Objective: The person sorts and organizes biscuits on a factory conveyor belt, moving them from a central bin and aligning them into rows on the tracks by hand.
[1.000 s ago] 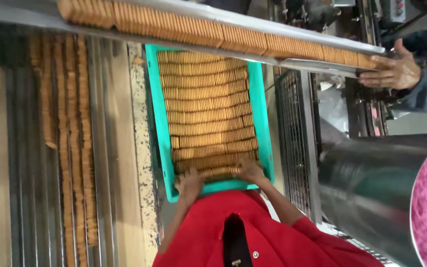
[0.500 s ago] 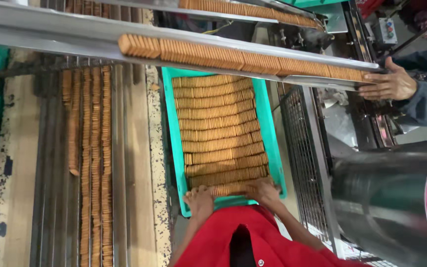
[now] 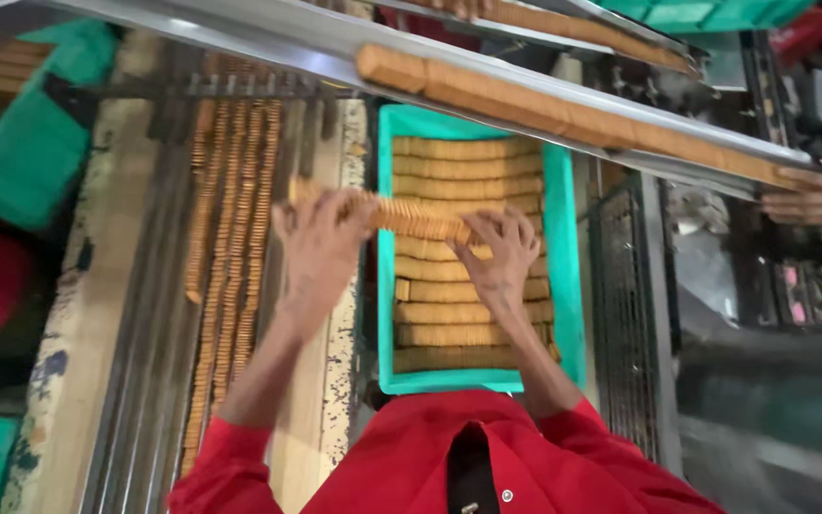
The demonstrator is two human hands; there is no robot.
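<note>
Long metal line (image 3: 145,314) with rows of biscuits, slanted metal chute (image 3: 563,105) above carrying more, green tray (image 3: 563,286) full of biscuit rows, left hand (image 3: 321,252) and right hand (image 3: 499,249) with fingers curled tight round a biscuit row (image 3: 401,214), held over the tray's left edge, another person's hand (image 3: 820,195) at the chute end.

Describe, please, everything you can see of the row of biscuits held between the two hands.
The row of biscuits is a line of thin, golden-brown biscuits stood on edge and pressed face to face. It lies roughly level, tilted slightly, above the teal tray. The left hand clamps one end, the right hand the other; nothing else touches it.
</note>
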